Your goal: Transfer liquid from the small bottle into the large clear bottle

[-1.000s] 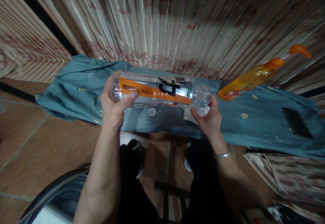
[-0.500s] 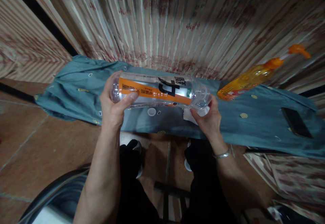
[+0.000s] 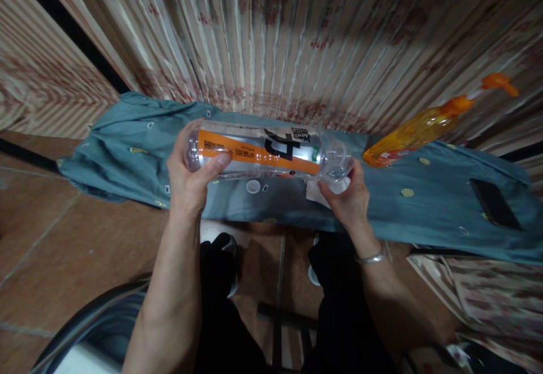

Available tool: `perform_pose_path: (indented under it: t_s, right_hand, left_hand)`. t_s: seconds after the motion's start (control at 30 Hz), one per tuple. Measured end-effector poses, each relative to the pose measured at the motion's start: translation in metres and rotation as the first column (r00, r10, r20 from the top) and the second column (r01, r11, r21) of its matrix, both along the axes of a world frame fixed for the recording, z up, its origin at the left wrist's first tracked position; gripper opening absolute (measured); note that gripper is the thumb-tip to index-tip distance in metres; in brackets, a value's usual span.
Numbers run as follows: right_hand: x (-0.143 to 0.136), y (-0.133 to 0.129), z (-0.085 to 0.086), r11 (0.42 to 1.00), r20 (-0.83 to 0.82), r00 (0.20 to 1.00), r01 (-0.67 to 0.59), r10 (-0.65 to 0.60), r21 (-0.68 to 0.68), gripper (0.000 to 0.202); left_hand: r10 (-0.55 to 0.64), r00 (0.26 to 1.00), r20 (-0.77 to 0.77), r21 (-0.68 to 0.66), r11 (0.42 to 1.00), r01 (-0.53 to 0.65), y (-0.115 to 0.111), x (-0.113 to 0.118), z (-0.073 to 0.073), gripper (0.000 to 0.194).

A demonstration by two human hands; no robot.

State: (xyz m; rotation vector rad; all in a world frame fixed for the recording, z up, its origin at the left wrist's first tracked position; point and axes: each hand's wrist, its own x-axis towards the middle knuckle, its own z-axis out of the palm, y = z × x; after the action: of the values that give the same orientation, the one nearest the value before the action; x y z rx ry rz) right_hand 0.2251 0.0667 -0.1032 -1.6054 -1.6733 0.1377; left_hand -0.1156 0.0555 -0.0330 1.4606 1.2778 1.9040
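A clear plastic bottle (image 3: 258, 150) with an orange and black label lies sideways between my hands, above the cloth. My left hand (image 3: 190, 170) wraps round its base, thumb along the label. At the neck end, my right hand (image 3: 350, 196) grips the bottle with thumb and fingers; whether the mouth has a cap I cannot tell. Below the neck a white piece of paper (image 3: 316, 193) lies on the cloth, partly hidden by my right hand. A small round white cap (image 3: 253, 187) rests on the cloth under the bottle.
A blue-green cloth (image 3: 394, 210) covers the narrow bench. On the right stand an orange pump bottle (image 3: 418, 136) and a dark phone (image 3: 495, 204). Pleated curtains (image 3: 271, 40) hang behind. A dark round tub (image 3: 97, 323) is on the floor at lower left.
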Motion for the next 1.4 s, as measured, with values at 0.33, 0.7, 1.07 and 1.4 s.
perform_pose_path:
  t_s: [0.33, 0.7, 1.07, 1.4]
  right_hand:
    - [-0.0019, -0.0009, 0.0003, 0.999, 0.005, 1.0, 0.008, -0.009, 0.035, 0.088]
    - [-0.0013, -0.0004, 0.0022, 1.0, -0.009, 1.0, 0.004, -0.004, -0.006, 0.091]
    - [-0.0015, -0.0006, 0.0003, 1.0, 0.001, 1.0, 0.005, -0.005, 0.031, 0.088]
    - [-0.0015, -0.0004, 0.0019, 1.0, 0.0, 1.0, 0.005, -0.005, 0.016, 0.089]
  left_hand:
    - [0.003, 0.999, 0.05, -0.015, 1.0, -0.003, -0.0005, 0.003, 0.0023, 0.083]
    - [0.008, 0.998, 0.058, -0.018, 1.0, -0.007, -0.0008, 0.0033, 0.0034, 0.088]
    - [-0.008, 0.999, 0.031, -0.015, 1.0, 0.009, -0.0005, 0.0015, 0.0023, 0.085]
    - [-0.002, 1.0, 0.01, -0.02, 1.0, 0.002, -0.0007, 0.0007, 0.0014, 0.085]
